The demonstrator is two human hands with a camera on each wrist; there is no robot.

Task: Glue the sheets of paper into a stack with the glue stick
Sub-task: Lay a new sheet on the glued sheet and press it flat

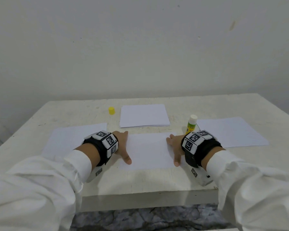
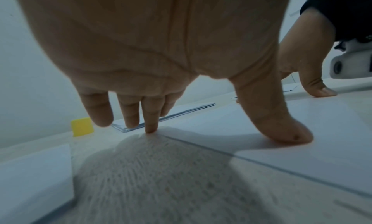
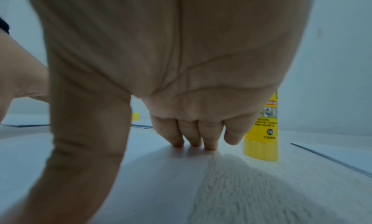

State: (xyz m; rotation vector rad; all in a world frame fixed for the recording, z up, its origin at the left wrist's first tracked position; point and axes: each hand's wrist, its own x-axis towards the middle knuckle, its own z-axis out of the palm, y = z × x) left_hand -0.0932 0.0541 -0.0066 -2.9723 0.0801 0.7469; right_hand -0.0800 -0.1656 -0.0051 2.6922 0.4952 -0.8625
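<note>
A white sheet [image 1: 148, 150] lies in front of me on the table. My left hand [image 1: 123, 148] presses its left edge with straight fingers [image 2: 150, 124] and the thumb flat on the paper. My right hand [image 1: 174, 148] presses the right edge the same way, fingertips [image 3: 193, 141] down. An uncapped yellow glue stick [image 1: 191, 124] stands upright just beyond my right hand, seen close in the right wrist view as the glue stick [image 3: 261, 140]. Its yellow cap [image 1: 111, 110] sits at the back left. A stack of paper [image 1: 144, 115] lies behind the sheet.
A single sheet [image 1: 73, 139] lies to the left and another sheet [image 1: 230, 132] to the right. The white table [image 1: 140, 182] ends at a front edge close to my arms; a wall stands behind it.
</note>
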